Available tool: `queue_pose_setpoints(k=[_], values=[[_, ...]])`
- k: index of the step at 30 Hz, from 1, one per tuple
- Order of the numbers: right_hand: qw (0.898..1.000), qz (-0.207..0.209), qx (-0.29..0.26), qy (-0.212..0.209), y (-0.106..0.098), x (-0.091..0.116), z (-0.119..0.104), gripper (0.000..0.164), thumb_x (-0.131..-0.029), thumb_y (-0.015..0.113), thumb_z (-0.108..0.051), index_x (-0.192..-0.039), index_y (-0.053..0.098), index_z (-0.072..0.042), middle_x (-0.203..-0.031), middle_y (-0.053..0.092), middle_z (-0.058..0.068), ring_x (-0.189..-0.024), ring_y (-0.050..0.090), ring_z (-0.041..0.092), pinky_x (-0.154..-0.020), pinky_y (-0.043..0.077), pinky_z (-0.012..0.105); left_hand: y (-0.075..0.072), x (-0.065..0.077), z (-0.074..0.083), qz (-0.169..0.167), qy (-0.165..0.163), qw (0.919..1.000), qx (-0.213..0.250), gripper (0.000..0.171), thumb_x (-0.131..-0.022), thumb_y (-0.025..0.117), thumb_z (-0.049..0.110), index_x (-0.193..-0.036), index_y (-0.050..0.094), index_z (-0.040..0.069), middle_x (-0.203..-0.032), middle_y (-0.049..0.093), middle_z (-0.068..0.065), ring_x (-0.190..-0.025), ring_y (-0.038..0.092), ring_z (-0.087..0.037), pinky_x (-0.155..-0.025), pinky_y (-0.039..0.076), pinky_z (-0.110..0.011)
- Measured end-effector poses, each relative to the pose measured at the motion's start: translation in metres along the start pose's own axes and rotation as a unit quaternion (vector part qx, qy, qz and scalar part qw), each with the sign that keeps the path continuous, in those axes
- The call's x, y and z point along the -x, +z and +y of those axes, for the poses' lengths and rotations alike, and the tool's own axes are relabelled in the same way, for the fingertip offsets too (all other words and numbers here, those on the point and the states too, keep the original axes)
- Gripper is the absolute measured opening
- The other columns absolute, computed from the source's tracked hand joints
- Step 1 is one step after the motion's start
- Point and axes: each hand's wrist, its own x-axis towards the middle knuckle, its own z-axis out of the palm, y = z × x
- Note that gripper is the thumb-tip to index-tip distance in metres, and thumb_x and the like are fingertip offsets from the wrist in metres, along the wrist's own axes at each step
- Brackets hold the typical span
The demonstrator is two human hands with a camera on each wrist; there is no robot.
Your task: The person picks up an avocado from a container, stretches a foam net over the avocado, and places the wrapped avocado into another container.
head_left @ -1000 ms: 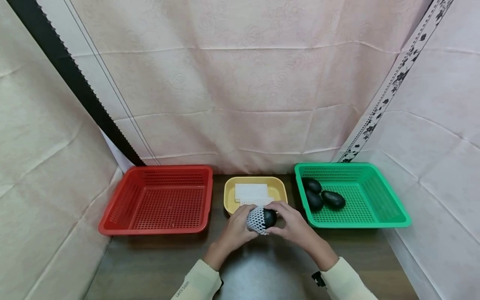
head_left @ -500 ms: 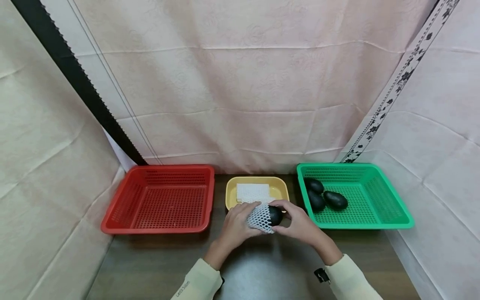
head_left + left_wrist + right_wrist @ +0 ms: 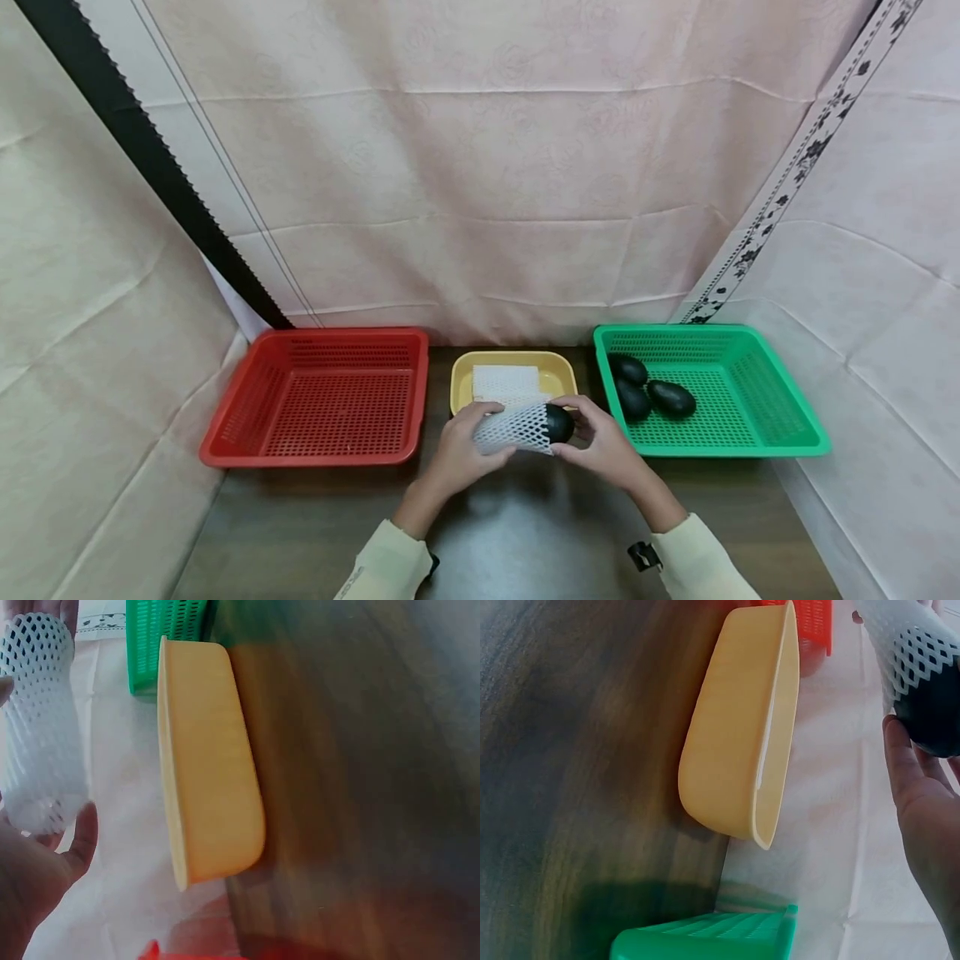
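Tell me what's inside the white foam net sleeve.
A dark avocado-like fruit: its bare end shows at the opening by the right hand. The white foam net sleeve covers the rest, so how far in it reaches can't be seen.

Yellow tray point(image 3: 210, 765) ahead, gap beside red basket point(image 3: 345, 412)

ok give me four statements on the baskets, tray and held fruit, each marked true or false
1. Three dark fruits lie in the green basket. True.
2. The held fruit is wholly inside a white net sleeve. False: one end sticks out of the sleeve.
3. White netting lies in the yellow tray. True.
4. The red basket stands between the yellow tray and the green basket. False: the tray stands between the two baskets.
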Motion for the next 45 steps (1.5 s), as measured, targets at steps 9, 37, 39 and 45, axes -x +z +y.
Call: queue_pose_setpoints(k=[9, 37, 39, 45], values=[[1.000, 0.016, -0.016, 0.010, -0.002, 0.002, 0.001, 0.060, -0.085, 0.087, -0.023, -0.137, 0.058, -0.024, -0.135, 0.057, 0.004, -0.115, 0.062, 0.029, -0.097, 0.057, 0.044, 0.005, 0.004, -0.005, 0.031, -0.064, 0.9894, 0.127, 0.043, -0.082, 0.089, 0.019, -0.120, 0.069, 0.025, -0.124, 0.068, 0.007, -0.114, 0.064, -0.016, -0.101, 0.048, -0.034], [1.000, 0.025, -0.009, 0.007, 0.011, 0.000, -0.009, 0.054, -0.084, 0.086, -0.014, -0.131, 0.061, -0.018, -0.127, 0.061, 0.004, -0.112, 0.063, 0.026, -0.096, 0.057, 0.036, 0.017, -0.001, 0.010, 0.014, -0.105, 0.9819, 0.157, 0.058, -0.073, 0.095, 0.033, -0.124, 0.069, 0.027, -0.122, 0.069, 0.005, -0.109, 0.062, -0.018, -0.097, 0.046, -0.034], [1.000, 0.012, -0.016, 0.002, 0.008, 0.001, -0.008, 0.054, -0.085, 0.085, -0.017, -0.133, 0.061, -0.018, -0.129, 0.061, 0.003, -0.114, 0.063, 0.025, -0.097, 0.056, 0.030, 0.017, 0.000, 0.010, 0.017, -0.108, 0.9803, 0.164, 0.057, -0.072, 0.096, 0.033, -0.123, 0.069, 0.027, -0.120, 0.070, 0.005, -0.107, 0.063, -0.018, -0.096, 0.046, -0.033], [0.997, -0.055, -0.062, -0.008, 0.001, 0.003, 0.000, 0.056, -0.091, 0.081, -0.018, -0.142, 0.059, -0.016, -0.139, 0.061, 0.007, -0.119, 0.061, 0.022, -0.101, 0.052, 0.026, 0.020, 0.003, 0.011, -0.018, -0.124, 0.9695, 0.211, 0.055, -0.076, 0.094, 0.028, -0.125, 0.069, 0.030, -0.121, 0.069, 0.006, -0.108, 0.061, -0.019, -0.094, 0.047, -0.033]])
